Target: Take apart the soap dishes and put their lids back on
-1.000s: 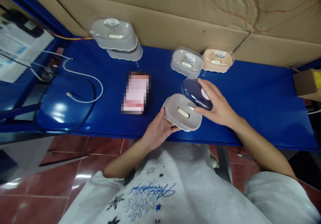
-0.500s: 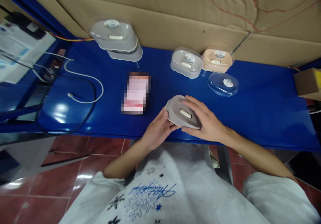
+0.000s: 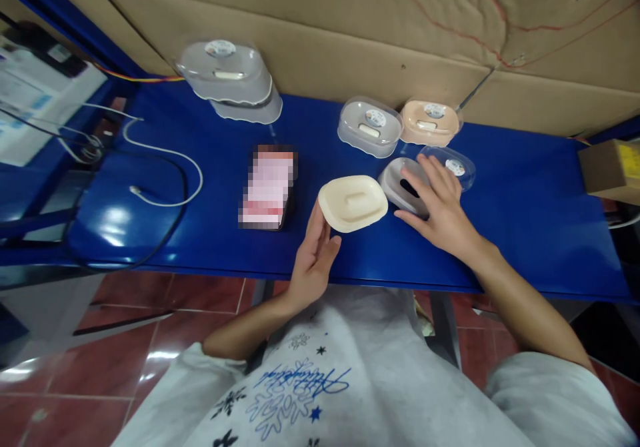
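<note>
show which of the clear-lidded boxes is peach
The rightmost clear-lidded box, just behind the loose lid; its body is peach, while the others are grey.

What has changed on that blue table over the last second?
The right hand let go of the clear lid, now lying farther back and right, and moved the gray slotted cover rightward, off the cream base in the left hand. The smartphone, stacked gray boxes, lidded gray box and lidded peach box stayed put.

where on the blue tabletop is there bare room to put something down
Widest: between the right hand and the cardboard box. A narrower strip lies between the white cable and phone. Crowded: around the gray cover, clear lid and peach container.
</note>
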`<state>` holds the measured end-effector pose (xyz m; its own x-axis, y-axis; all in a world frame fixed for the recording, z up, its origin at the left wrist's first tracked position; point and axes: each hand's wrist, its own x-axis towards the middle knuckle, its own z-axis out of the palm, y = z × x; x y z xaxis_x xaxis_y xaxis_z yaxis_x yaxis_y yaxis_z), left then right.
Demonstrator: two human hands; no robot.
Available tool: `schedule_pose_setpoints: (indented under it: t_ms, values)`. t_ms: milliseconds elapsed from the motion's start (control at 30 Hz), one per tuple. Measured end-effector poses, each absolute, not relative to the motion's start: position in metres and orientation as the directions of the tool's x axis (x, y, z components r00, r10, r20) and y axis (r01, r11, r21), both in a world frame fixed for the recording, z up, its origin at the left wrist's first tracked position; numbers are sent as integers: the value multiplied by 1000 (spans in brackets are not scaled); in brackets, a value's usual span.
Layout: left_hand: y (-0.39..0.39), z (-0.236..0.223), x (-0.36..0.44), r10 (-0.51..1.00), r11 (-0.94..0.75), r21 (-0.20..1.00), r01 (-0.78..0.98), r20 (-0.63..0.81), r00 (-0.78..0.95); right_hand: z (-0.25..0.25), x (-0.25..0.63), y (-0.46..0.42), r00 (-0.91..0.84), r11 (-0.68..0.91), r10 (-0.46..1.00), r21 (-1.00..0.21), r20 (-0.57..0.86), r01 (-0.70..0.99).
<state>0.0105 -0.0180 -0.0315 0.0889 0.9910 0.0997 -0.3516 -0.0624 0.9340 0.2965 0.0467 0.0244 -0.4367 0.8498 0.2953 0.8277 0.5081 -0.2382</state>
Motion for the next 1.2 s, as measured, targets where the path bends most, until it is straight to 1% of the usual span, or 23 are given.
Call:
schedule_pose_setpoints:
  t_ms: [100, 233, 333, 400, 433, 500, 600, 700, 800, 900, 967, 1100, 1167, 1200]
  values:
    - [-17, -36, 9, 988, -86, 945, -315, 122, 98, 31, 277, 39, -545, 611, 784, -217, 297, 761]
    - [-17, -32, 9, 985, -125, 954, -272, 153, 85, 31, 255, 25, -698, 730, 683, -174, 212, 661]
    - [-20, -24, 9, 977, -200, 967, -159, 208, 38, 26, 250, 13, -711, 739, 672, -136, 206, 660]
    - [-23, -17, 10, 966, -258, 961, -95, 260, 2, 26, 251, 5, -705, 734, 678, -138, 209, 665]
    - [-25, -14, 12, 964, -267, 959, -90, 267, -15, 26, 252, 2, -701, 732, 681, -151, 212, 665]
    - [-27, -8, 15, 968, -247, 960, -134, 239, -70, 29, 254, -3, -687, 722, 691, -191, 222, 665]
    - [-27, -4, 18, 972, -186, 953, -240, 143, -188, 29, 255, -7, -684, 718, 696, -242, 219, 653]
    - [-25, -4, 18, 967, -167, 932, -322, 91, -238, 25, 253, -9, -716, 745, 666, -243, 212, 621]
    - [-19, -4, 15, 979, -126, 911, -392, 49, -200, 23, 250, -11, -677, 734, 679, -219, 284, 643]
    - [-13, -4, 12, 995, 0, 872, -489, -51, -91, 25, 245, -12, -616, 705, 705, -256, 353, 661]
    - [-10, -4, 11, 994, 60, 844, -533, -98, -42, 23, 241, -12, -582, 669, 737, -251, 343, 700]
    - [-10, -4, 12, 996, 34, 833, -553, -77, -54, 18, 235, -11, -522, 582, 803, -188, 290, 791]
    - [-11, -1, 12, 994, 57, 817, -574, -99, -41, 18, 231, -12, -503, 579, 802, -213, 322, 787]
    - [-11, 0, 11, 991, 97, 798, -595, -131, -14, 20, 229, -13, -499, 589, 793, -229, 349, 775]
